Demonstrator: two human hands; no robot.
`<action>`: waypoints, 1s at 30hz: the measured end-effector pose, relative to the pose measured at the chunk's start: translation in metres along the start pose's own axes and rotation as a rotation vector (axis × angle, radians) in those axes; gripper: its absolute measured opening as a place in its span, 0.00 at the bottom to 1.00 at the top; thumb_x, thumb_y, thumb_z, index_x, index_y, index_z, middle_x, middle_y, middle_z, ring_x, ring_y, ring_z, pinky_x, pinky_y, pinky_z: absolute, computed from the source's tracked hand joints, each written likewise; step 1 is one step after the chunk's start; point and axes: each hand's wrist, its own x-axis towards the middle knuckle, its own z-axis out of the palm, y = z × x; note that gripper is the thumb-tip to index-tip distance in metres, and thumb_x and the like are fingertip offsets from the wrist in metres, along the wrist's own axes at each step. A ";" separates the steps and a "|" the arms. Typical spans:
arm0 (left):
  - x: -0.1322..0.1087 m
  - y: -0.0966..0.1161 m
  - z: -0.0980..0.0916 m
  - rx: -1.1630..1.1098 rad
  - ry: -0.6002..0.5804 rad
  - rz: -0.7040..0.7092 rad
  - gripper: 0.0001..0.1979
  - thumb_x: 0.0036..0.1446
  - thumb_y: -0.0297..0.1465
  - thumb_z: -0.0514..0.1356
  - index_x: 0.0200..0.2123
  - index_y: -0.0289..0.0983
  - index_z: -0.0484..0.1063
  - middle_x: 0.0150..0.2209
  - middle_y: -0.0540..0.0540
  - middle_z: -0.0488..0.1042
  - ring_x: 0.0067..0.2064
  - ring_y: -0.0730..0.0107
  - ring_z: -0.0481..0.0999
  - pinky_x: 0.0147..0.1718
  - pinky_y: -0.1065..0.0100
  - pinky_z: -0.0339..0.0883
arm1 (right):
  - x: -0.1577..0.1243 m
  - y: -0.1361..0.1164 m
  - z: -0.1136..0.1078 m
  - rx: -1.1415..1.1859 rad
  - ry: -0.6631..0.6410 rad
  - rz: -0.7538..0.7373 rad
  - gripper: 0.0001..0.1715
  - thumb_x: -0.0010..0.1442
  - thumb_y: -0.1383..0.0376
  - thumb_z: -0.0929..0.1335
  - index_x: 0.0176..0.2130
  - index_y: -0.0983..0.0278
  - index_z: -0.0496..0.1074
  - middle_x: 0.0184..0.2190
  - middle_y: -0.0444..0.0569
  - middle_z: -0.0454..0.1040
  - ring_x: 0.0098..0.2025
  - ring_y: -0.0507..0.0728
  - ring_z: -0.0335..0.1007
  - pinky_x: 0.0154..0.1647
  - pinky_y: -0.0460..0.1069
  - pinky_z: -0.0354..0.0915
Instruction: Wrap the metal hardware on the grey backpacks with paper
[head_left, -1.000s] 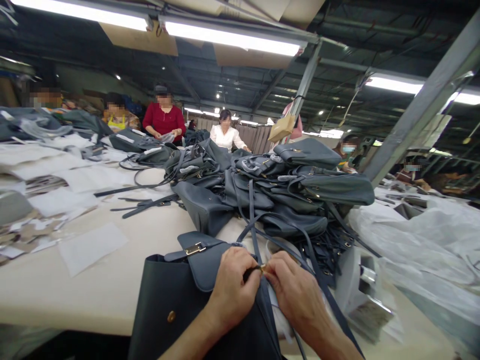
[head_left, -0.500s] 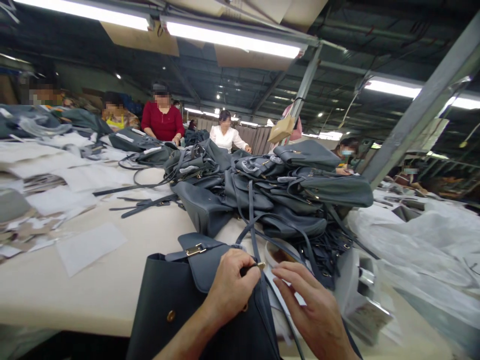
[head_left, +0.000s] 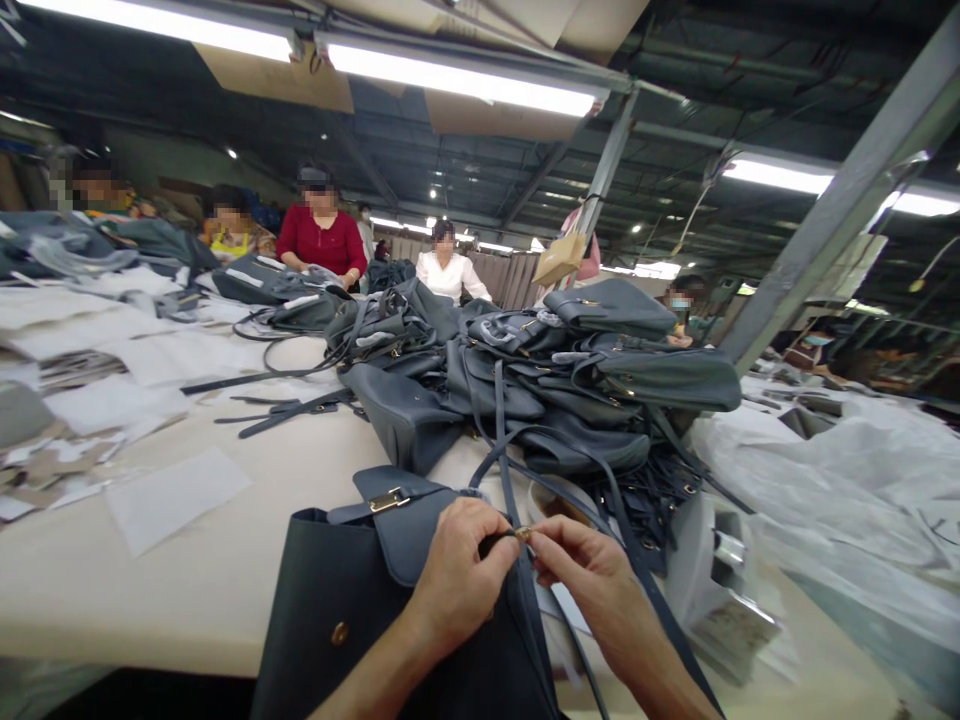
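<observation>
A dark blue-grey bag point(head_left: 337, 590) stands at the near table edge, its flap point(head_left: 409, 535) bearing a gold buckle point(head_left: 389, 501) and a round gold stud on its front. Over the bag's right side, my left hand point(head_left: 469, 555) is closed on a dark strap end tipped with a small gold clasp point(head_left: 523, 534). The thumb and forefinger of my right hand point(head_left: 574, 555) pinch that same clasp from the right. Its exact shape is partly covered by my fingers. Just behind my hands sits a round container point(head_left: 559, 495), partly hidden by straps.
A heap of similar bags point(head_left: 495, 380) with loose straps spreads across the table point(head_left: 300, 460). White paper sheets point(head_left: 180, 500) lie at left. A grey-white metal device point(head_left: 720, 590) stands at right beside clear plastic sheeting point(head_left: 825, 470). Several co-workers are beyond the heap.
My right hand has moved left and closed its fingertips on the clasp; before, it was apart with fingers extended. My left hand has kept its grip.
</observation>
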 end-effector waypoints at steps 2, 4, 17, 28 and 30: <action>0.000 0.001 0.001 0.016 0.006 0.018 0.08 0.53 0.29 0.57 0.22 0.38 0.65 0.30 0.48 0.72 0.39 0.62 0.69 0.43 0.61 0.59 | 0.001 0.000 0.000 -0.041 0.007 -0.025 0.21 0.51 0.48 0.71 0.25 0.64 0.73 0.21 0.42 0.66 0.25 0.52 0.62 0.27 0.47 0.63; 0.001 0.000 0.001 0.013 -0.009 0.016 0.08 0.53 0.30 0.57 0.22 0.38 0.66 0.29 0.48 0.72 0.39 0.62 0.69 0.43 0.61 0.60 | 0.001 0.001 0.001 -0.067 0.008 -0.069 0.19 0.53 0.51 0.70 0.24 0.63 0.69 0.20 0.40 0.62 0.25 0.51 0.59 0.27 0.47 0.60; -0.003 -0.002 -0.003 -0.028 -0.099 0.069 0.07 0.54 0.27 0.57 0.23 0.39 0.68 0.31 0.48 0.73 0.40 0.64 0.70 0.45 0.62 0.62 | 0.011 0.009 -0.010 -0.164 0.019 -0.279 0.15 0.61 0.57 0.66 0.27 0.61 0.69 0.24 0.42 0.65 0.28 0.53 0.63 0.31 0.47 0.63; -0.008 -0.003 0.003 0.159 -0.132 0.271 0.08 0.57 0.21 0.57 0.28 0.38 0.69 0.32 0.49 0.73 0.44 0.63 0.69 0.55 0.55 0.54 | 0.003 -0.010 -0.033 -0.413 -0.305 -0.373 0.08 0.61 0.65 0.69 0.29 0.60 0.73 0.29 0.43 0.70 0.33 0.53 0.66 0.35 0.47 0.61; -0.009 -0.003 0.001 0.175 -0.160 0.279 0.09 0.57 0.21 0.57 0.28 0.38 0.70 0.33 0.49 0.73 0.45 0.63 0.69 0.57 0.54 0.52 | 0.004 -0.014 -0.035 -0.473 -0.354 -0.338 0.08 0.60 0.68 0.69 0.28 0.61 0.71 0.28 0.41 0.69 0.32 0.53 0.65 0.34 0.47 0.60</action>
